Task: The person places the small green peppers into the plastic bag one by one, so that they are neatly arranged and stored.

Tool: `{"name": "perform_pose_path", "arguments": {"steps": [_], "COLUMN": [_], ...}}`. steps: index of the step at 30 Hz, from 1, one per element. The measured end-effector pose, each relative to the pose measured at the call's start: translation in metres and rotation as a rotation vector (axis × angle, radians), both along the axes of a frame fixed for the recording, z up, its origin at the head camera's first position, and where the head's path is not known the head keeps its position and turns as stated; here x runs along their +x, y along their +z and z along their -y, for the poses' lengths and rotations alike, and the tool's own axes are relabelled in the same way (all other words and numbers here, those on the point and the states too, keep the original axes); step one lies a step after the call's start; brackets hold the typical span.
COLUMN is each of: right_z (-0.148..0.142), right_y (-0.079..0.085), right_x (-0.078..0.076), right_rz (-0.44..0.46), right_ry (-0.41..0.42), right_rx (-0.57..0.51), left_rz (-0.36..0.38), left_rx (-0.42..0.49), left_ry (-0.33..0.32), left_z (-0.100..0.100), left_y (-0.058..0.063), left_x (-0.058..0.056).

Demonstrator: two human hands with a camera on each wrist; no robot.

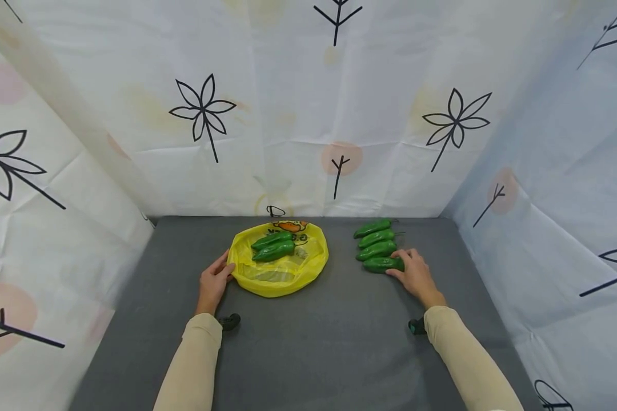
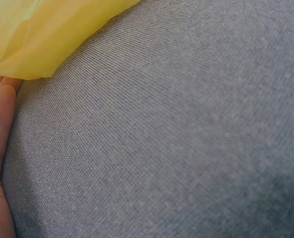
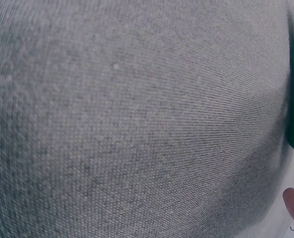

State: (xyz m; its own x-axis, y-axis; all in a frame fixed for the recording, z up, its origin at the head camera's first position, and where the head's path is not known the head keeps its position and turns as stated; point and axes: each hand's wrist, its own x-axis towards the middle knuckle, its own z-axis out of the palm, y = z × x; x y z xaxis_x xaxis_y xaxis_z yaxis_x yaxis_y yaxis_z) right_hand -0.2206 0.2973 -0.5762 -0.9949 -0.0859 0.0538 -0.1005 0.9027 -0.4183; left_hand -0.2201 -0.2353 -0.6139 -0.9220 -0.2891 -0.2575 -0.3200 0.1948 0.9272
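Observation:
At the left, my left hand (image 1: 215, 282) pinches the near-left edge of a yellow plastic bag (image 1: 311, 271), its thumb over the rim. The bag lies open in a rounded shape, with two green peppers (image 1: 273, 251) side by side in it. In the left wrist view the bag's edge (image 2: 35, 62) covers the fingertips. My right hand (image 1: 416, 277) grips the stem end of a green pepper (image 1: 377, 265), thumb on the near side and fingers on the far side. This pepper is the nearest in a row; part of it shows at the right wrist view's edge.
Three more green peppers (image 1: 374, 238) lie in the row just beyond the gripped one, stems to the right. The grey tabletop (image 1: 319, 348) ends at a patterned white cloth (image 1: 298, 114) behind, with more cloth on both sides. Dark wrist devices (image 1: 230, 322) sit at both cuffs.

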Motion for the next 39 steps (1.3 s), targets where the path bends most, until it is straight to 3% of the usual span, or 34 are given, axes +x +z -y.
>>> {"name": "perform_pose_path", "arguments": {"steps": [6,18,23,39], "right_z": [0.002,0.008,0.011,0.032], "right_y": [0.0,0.002,0.005,0.03], "right_x": [0.001,0.004,0.004,-0.006], "right_rz": [0.013,0.004,-0.04,-0.132], "right_ry": [-0.008,-0.018,-0.003,0.058], "right_rx": [0.047,0.02,0.008,-0.032], "left_rz": [-0.007,-0.014,-0.015,-0.011], "left_rx": [0.009,-0.001,-0.002,-0.006], "left_ry": [-0.004,0.0,-0.006,-0.004], "left_z": [0.001,0.002,0.001,0.001], "left_y": [-0.002,-0.005,-0.004,-0.002], "left_x": [0.0,-0.001,0.0,0.001]}}
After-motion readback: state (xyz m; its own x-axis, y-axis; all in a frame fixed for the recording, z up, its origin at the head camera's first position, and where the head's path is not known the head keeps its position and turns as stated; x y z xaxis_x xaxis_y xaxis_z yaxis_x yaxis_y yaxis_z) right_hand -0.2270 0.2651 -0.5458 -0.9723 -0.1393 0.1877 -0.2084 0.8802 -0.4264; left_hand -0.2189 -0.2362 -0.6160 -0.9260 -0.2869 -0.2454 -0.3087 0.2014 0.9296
